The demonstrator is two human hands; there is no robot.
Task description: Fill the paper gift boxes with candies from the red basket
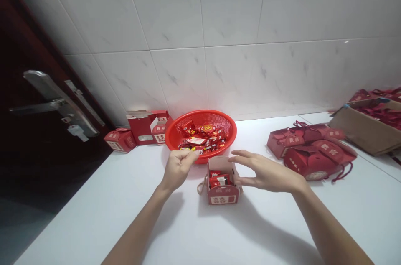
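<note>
A small red gift box (pixel 223 194) with white lettering stands open on the white table, a twine handle showing at its left side. Wrapped candies (pixel 219 180) in red and black lie inside it. Left of the box and in front of the basket's rim, my left hand (pixel 178 169) is closed, thumb against curled fingers; whatever it may hold is hidden. My right hand (pixel 266 171) is at the box's right side, fingers stretched and apart, fingertips close to its wall; contact is unclear. Behind the box, a red plastic basket (pixel 231 131) contains several wrapped candies (pixel 206 136).
More red boxes (pixel 120 139) stand at the left by the wall. Several closed red gift boxes (pixel 319 158) with cords lie at the right. Beyond them a cardboard box (pixel 366 129) holds red items. A dark door with a metal handle (pixel 59 106) is at the left.
</note>
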